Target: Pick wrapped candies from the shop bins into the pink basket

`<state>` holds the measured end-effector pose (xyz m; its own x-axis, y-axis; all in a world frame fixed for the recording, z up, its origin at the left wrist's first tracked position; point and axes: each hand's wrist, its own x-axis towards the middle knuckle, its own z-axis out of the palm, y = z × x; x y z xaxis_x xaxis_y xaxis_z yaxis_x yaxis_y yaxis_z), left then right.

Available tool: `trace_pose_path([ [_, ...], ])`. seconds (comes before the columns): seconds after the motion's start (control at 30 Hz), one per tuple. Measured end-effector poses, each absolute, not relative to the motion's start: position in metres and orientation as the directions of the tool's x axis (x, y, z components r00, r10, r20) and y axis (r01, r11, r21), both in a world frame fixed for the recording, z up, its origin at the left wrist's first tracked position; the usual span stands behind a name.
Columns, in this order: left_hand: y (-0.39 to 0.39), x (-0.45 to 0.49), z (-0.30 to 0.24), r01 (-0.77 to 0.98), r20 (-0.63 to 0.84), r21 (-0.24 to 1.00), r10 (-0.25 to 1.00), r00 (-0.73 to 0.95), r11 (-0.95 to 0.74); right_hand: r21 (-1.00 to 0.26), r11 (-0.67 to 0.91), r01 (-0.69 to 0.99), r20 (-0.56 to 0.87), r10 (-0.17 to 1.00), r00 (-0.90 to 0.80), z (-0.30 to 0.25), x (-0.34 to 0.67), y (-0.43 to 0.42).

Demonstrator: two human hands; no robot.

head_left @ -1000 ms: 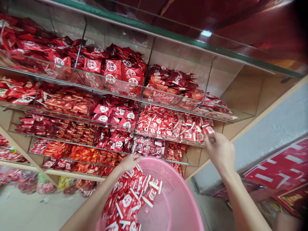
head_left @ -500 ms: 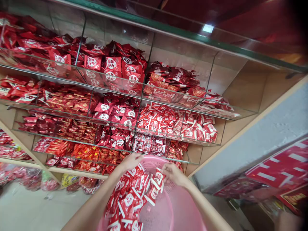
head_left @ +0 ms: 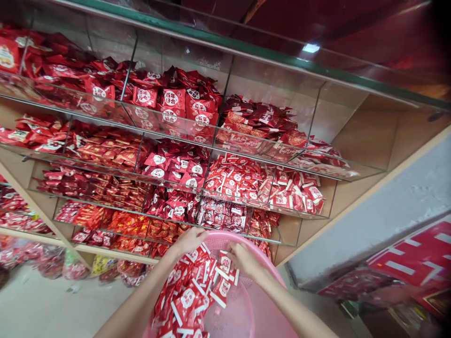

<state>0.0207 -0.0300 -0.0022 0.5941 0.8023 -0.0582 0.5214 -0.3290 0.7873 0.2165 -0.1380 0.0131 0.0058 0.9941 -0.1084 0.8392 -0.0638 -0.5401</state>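
A small red-and-white packet (head_left: 225, 261) lies at the fingertips of the right hand (head_left: 244, 259), inside a pink basket (head_left: 260, 311). The fingers of that hand bend inward and touch or nearly touch the packet; I cannot tell whether they pinch it. Just below these fingertips lies a second packet (head_left: 221, 291), tilted, at the edge of a heap of similar red packets (head_left: 188, 295) that fills the basket's side to the left of the right hand. Directly below the right hand and its forearm, the basket's inside is bare pink plastic.

The left hand (head_left: 190, 240) has its fingers close together, bent over the basket's far rim, gripping it; its thumb cannot be made out. The heap lies just below this hand.

Beyond both hands stand tiered shelves with clear fronts and dividers. Nearest above the right hand are panda-print packets (head_left: 221, 215), with loose red-and-white packets (head_left: 234, 178) higher up. Above the left hand sit dark red packets with round white labels (head_left: 176, 166); to its left are orange-red packets (head_left: 130, 223), and, lower, filled plastic bags (head_left: 132, 271). Well to the right of the right hand are a grey wall (head_left: 355, 220) and a red-and-white sign (head_left: 412, 258).
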Motion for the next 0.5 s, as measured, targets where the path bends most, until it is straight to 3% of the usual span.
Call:
trace_pose_path([
  [0.1, -0.03, 0.021, -0.002, 0.526, -0.059, 0.782, 0.802, 0.594, -0.333, -0.242, -0.045, 0.969, -0.084, 0.996, 0.025, 0.021, 0.211, -0.141],
  [0.17, -0.03, 0.023, 0.0, 0.525, -0.052, 0.78, 0.8, 0.598, -0.341, -0.162, -0.048, 0.986, -0.082, 0.996, 0.035, 0.028, 0.209, -0.142],
  [0.3, -0.031, 0.025, 0.004, 0.531, -0.067, 0.78, 0.8, 0.597, -0.331, -0.221, -0.013, 0.975, 0.046, 0.999, 0.023, 0.049, 0.213, -0.144],
  [0.4, -0.03, 0.027, 0.005, 0.522, -0.063, 0.785, 0.795, 0.604, -0.334, -0.292, 0.0, 0.956, 0.286, 0.954, 0.087, 0.076, 0.225, -0.147],
  [0.5, -0.029, 0.029, 0.006, 0.511, -0.064, 0.793, 0.789, 0.611, -0.331, -0.348, -0.025, 0.937, 0.54, 0.812, 0.222, 0.109, 0.247, -0.148],
])
